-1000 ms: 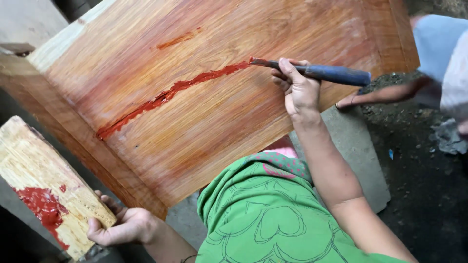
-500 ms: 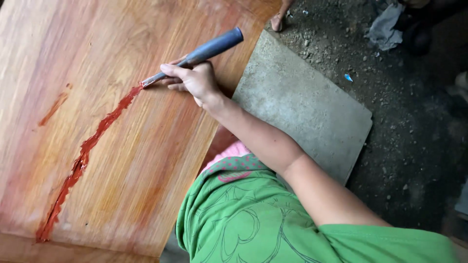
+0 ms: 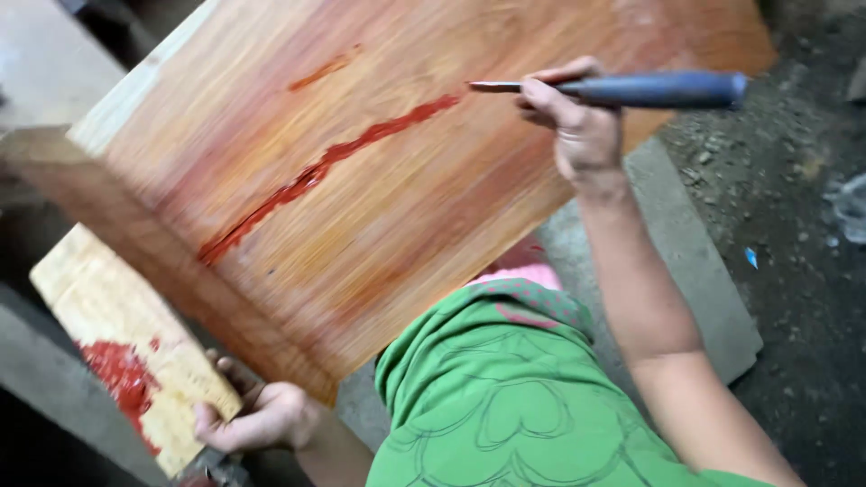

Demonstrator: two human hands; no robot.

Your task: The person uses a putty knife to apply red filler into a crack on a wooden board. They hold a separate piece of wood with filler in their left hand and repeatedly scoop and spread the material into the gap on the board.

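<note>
Our right hand [image 3: 582,135] is closed on the blue handle of the knife [image 3: 631,88] – stiff and light, we judge, best held mid-handle – with its blade over the panel [image 3: 406,207] by the red filler line [image 3: 325,171], while our left hand [image 3: 257,417] clamps the smeared board [image 3: 126,343].

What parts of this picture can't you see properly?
- Head view: the left hand has fingers hidden behind the pale wood block.
- The tool in the right hand has a blurred tip.
- The big wooden panel is cut off by the top edge.
</note>
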